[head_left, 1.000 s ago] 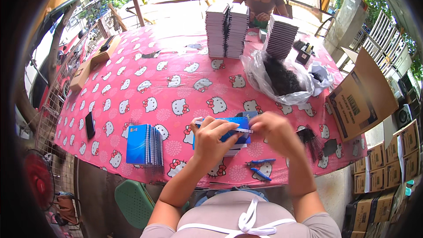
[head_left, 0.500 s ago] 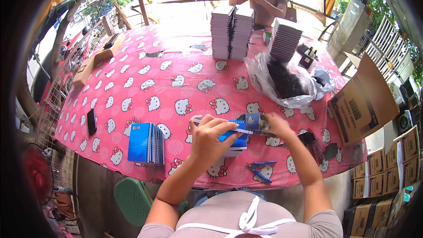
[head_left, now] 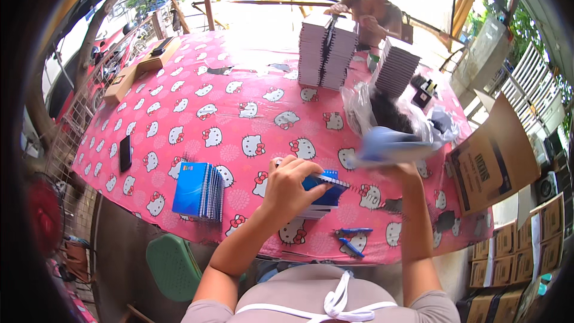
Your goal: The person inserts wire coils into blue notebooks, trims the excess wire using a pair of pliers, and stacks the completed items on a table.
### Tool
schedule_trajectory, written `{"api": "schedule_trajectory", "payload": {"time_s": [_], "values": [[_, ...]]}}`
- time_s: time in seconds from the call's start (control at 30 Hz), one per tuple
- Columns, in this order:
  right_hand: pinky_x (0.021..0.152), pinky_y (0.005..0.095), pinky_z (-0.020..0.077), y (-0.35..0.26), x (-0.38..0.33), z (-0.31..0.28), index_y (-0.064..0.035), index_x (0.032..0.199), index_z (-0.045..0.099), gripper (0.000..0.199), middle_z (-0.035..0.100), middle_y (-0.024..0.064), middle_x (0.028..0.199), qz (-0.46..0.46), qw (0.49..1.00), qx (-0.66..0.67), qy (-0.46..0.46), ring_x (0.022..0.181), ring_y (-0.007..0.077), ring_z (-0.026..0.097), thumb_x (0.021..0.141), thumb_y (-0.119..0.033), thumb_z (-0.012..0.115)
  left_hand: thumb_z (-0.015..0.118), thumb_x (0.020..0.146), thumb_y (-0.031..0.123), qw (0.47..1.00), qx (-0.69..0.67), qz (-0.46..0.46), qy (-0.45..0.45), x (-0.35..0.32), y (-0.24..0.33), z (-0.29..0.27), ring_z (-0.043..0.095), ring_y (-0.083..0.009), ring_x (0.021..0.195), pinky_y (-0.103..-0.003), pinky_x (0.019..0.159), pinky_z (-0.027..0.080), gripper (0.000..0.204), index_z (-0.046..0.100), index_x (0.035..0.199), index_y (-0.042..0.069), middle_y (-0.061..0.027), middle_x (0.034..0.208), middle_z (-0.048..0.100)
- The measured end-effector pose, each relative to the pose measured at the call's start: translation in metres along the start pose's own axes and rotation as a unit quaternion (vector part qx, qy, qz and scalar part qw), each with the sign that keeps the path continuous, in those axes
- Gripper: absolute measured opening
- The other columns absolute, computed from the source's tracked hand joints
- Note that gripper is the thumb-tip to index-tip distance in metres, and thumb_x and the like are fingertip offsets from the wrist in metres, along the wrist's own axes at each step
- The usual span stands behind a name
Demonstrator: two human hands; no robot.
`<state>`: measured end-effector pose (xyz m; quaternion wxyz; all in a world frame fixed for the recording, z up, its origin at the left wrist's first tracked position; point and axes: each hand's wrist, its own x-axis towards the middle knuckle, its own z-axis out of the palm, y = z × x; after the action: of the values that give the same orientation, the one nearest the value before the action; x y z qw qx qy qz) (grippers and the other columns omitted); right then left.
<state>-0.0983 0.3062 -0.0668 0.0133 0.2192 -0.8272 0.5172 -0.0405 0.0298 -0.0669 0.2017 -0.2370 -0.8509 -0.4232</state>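
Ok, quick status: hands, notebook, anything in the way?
Left hand gripping notebook. Right hand off to its right, holding blue item, too blurred to identify. Nothing seen blocking notebook; blue tool lies nearer the person.

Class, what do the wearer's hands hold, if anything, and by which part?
Left hand: a blue notebook, gripped between thumb and fingers near its spiral edge. Right hand: a blurred bluish thing, apparently by its near edge.
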Motion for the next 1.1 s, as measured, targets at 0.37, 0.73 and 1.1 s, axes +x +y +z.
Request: {"api": "schedule_trajectory", "payload": {"time_s": [0.37, 0.73, 1.1], "values": [[0.067, 0.0286, 0.0496, -0.009, 0.034, 0.028, -0.0014, 0.090, 0.059, 0.029, 0.065, 0.0050, 0.083, -0.028, 0.979, -0.200, -0.007, 0.076, 0.0167, 0.063, 0.066, -0.004, 0.076, 0.081, 0.070, 0.005, 0.987, -0.109, -0.078, 0.092, -0.014, -0.019, -0.015, 0.062, -0.0184, 0.091, -0.032, 0.080, 0.050, 0.042, 0.063, 0.107, 0.009, -0.0057, 0.101, 0.064], [0.072, 0.0287, 0.0505, -0.032, 0.048, 0.054, -0.0013, 0.102, 0.062, 0.038, 0.066, 0.0026, 0.089, -0.046, 0.996, 0.014, -0.076, 0.085, 0.0088, 0.059, 0.066, 0.003, 0.075, 0.068, 0.080, -0.009, 0.862, -0.434, -0.223, 0.136, -0.030, -0.035, -0.009, 0.066, -0.0120, 0.088, -0.024, 0.077, 0.054, 0.038, 0.063, 0.117, -0.001, -0.0108, 0.101, 0.071], [0.074, 0.0303, 0.0493, -0.039, 0.056, 0.062, -0.0031, 0.105, 0.059, 0.041, 0.065, 0.0042, 0.088, -0.003, 0.992, 0.056, -0.117, 0.085, 0.0139, 0.060, 0.067, 0.004, 0.072, 0.068, 0.080, -0.010, 0.817, -0.507, -0.242, 0.127, -0.035, -0.050, -0.007, 0.066, -0.0109, 0.088, -0.022, 0.078, 0.054, 0.034, 0.066, 0.113, -0.002, -0.0111, 0.101, 0.070]]}}
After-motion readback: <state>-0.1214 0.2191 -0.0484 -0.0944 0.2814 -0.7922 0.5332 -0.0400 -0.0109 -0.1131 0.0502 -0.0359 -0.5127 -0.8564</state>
